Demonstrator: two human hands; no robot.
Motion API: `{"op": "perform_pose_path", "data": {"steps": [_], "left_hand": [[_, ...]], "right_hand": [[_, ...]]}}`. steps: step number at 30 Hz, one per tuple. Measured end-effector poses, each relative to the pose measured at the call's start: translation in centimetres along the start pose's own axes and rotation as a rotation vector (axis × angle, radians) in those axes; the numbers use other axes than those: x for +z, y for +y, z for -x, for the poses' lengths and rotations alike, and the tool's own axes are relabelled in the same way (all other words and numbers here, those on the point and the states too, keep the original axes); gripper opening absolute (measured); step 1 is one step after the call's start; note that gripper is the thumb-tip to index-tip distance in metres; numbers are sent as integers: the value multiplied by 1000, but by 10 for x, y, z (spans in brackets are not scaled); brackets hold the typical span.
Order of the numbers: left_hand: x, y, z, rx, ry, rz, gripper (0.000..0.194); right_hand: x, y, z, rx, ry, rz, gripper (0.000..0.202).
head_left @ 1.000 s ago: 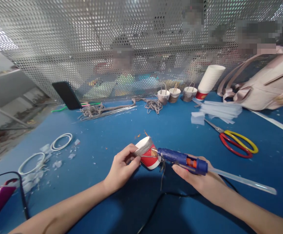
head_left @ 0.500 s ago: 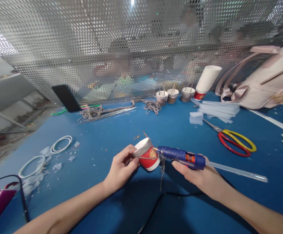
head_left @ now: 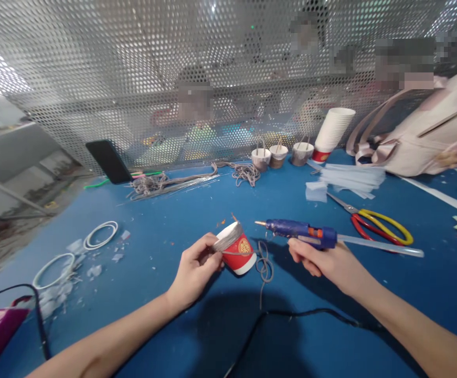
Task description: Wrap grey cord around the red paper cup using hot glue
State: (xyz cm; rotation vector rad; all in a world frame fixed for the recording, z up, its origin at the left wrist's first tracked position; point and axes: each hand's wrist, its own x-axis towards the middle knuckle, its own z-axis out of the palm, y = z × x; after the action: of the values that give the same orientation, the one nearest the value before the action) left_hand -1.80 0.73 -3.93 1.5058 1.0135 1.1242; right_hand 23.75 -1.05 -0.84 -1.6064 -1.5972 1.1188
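My left hand [head_left: 197, 268] grips a red paper cup [head_left: 241, 251] by its rim end, tilted with its mouth to the upper left. Grey cord [head_left: 228, 237] is wound round the upper part of the cup, and a strand crosses the red side. Loose cord [head_left: 265, 268] lies curled on the table just right of the cup. My right hand [head_left: 326, 257] is closed round a blue glue gun [head_left: 299, 232], whose nozzle points left, apart from the cup. A clear glue stick [head_left: 381, 245] sticks out of its back end.
Scissors [head_left: 381, 223] lie right, near white strips [head_left: 350, 178]. Behind stand cord-wrapped cups [head_left: 260, 159], a paper cup stack [head_left: 334, 128] and a pink bag [head_left: 421, 136]. Left are a phone [head_left: 109, 161], cord bundles [head_left: 149, 184], white rings [head_left: 100, 234] and scraps. A black cable [head_left: 259, 320] crosses the front.
My right hand has drawn the glue gun up and right, so its nozzle has come away from the cup. The left hand and cup have hardly moved.
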Motion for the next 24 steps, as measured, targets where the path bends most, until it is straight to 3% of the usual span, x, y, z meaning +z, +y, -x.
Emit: {"op": "perform_pose_path", "data": {"steps": [4,10,13,18,19,21,24], "left_hand": [[-2,4,-2,-14,35,-138,7],[-1,12,-2,22,74,-300,8],[-2,16,-3,13,85,-318,8],[-3,20,-7,4,98,-330,8],[-2,21,-7,10,95,-336,8],[0,22,-7,27,89,-351,8],[4,24,-3,52,79,-390,8]], "right_hand": [[-13,6,-30,-88,154,175,35],[-17,19,-70,-126,147,385,28],[-24,25,-62,-162,167,428,31],[-36,26,-7,-142,410,704,34],[-34,20,4,-163,379,677,33],[-23,6,19,-291,199,513,25],[4,-17,19,-543,22,373,8]]}}
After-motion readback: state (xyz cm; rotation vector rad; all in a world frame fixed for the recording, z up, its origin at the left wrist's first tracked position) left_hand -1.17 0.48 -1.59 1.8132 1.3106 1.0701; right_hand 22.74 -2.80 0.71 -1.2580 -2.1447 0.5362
